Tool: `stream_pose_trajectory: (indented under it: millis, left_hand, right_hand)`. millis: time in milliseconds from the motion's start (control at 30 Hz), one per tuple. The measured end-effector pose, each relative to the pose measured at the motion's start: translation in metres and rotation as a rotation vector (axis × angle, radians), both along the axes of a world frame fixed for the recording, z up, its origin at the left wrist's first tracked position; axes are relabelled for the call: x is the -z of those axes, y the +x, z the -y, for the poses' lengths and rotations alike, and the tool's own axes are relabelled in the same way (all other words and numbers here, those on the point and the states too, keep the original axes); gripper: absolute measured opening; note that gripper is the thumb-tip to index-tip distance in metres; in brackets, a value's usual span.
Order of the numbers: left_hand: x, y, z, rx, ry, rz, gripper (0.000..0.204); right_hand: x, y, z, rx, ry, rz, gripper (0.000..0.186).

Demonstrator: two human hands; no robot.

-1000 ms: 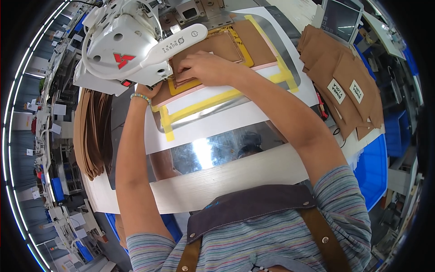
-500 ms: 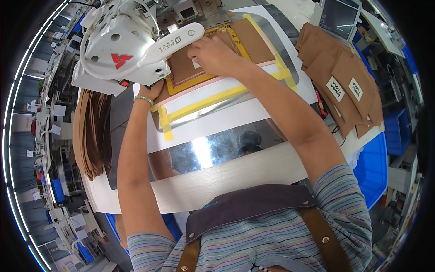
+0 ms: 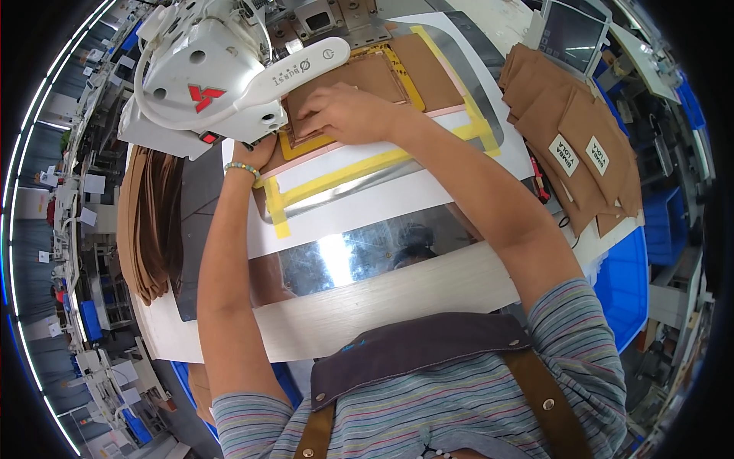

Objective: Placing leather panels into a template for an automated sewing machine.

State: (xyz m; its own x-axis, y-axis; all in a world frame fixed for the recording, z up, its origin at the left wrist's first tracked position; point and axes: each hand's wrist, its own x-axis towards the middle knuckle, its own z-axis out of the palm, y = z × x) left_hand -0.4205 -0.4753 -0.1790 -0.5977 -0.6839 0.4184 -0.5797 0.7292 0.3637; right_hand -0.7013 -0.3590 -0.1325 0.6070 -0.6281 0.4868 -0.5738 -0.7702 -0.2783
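Observation:
My right hand (image 3: 348,115) rests over a brown fabric piece (image 3: 353,75) inside a frame with a yellow border (image 3: 413,86), under the head of a white sewing machine (image 3: 202,76). Its fingers stretch leftward, somewhat apart, with the tips low over the fabric. Whether something small lies under them cannot be seen. My left hand (image 3: 264,153), with a beaded bracelet at the wrist, is at the frame's left corner. The machine head hides most of its fingers. Yellow tape (image 3: 344,177) edges the white sheet around the frame.
To the right lies a pile of brown fabric pieces (image 3: 581,145), some with white labels, beside a screen (image 3: 569,34). Folded brown pieces (image 3: 145,229) hang together at the left. A shiny metal plate (image 3: 367,249) lies before me. Blue bins (image 3: 623,291) stand below the table.
My right hand has shifted left and slightly toward me over the fabric, its fingers spreading. A white label visible below it before is now covered or out of sight. My left hand stays put.

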Motion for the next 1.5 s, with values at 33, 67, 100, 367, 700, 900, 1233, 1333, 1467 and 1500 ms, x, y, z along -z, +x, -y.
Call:
stream_pose_trajectory:
  millis: [33, 67, 100, 367, 700, 900, 1233, 1333, 1467, 1500]
  left_hand:
    - [-0.004, -0.002, -0.003, -0.004, -0.02, 0.027, 0.027]
    - [-0.008, -0.005, -0.006, -0.002, -0.019, 0.025, 0.027]
    - [-0.01, -0.004, -0.008, 0.017, 0.006, 0.014, 0.028]
    - [-0.019, -0.002, -0.015, 0.0, 0.154, 0.016, 0.037]
    - [-0.002, 0.011, -0.004, 0.001, 0.097, -0.013, 0.031]
    - [0.013, 0.021, 0.009, 0.026, 0.069, -0.032, 0.029]
    - [0.005, 0.033, 0.026, 0.026, 0.024, 0.093, 0.034]
    - [0.004, 0.029, 0.031, 0.013, 0.017, 0.111, 0.034]
    - [0.006, 0.023, 0.036, 0.009, -0.003, 0.133, 0.034]
    - [0.005, 0.023, 0.038, 0.009, -0.007, 0.139, 0.035]
  right_hand:
    - [0.002, 0.006, -0.001, 0.008, 0.014, -0.01, 0.033]
    - [0.004, 0.009, -0.001, 0.016, 0.029, -0.02, 0.034]
    - [0.003, 0.011, 0.0, 0.014, 0.029, -0.02, 0.034]
    - [0.002, 0.011, 0.004, 0.037, 0.026, 0.014, 0.038]
    - [0.005, 0.011, 0.003, 0.021, 0.044, 0.029, 0.038]
    - [0.003, 0.01, -0.001, 0.003, 0.049, 0.041, 0.036]
    - [0.004, 0.01, 0.002, 0.024, 0.059, 0.003, 0.035]
    - [0.003, 0.011, 0.003, 0.034, 0.063, -0.007, 0.035]
    - [-0.003, 0.013, 0.004, 0.064, 0.091, -0.05, 0.034]
    - [-0.004, 0.014, 0.004, 0.062, 0.088, -0.053, 0.034]
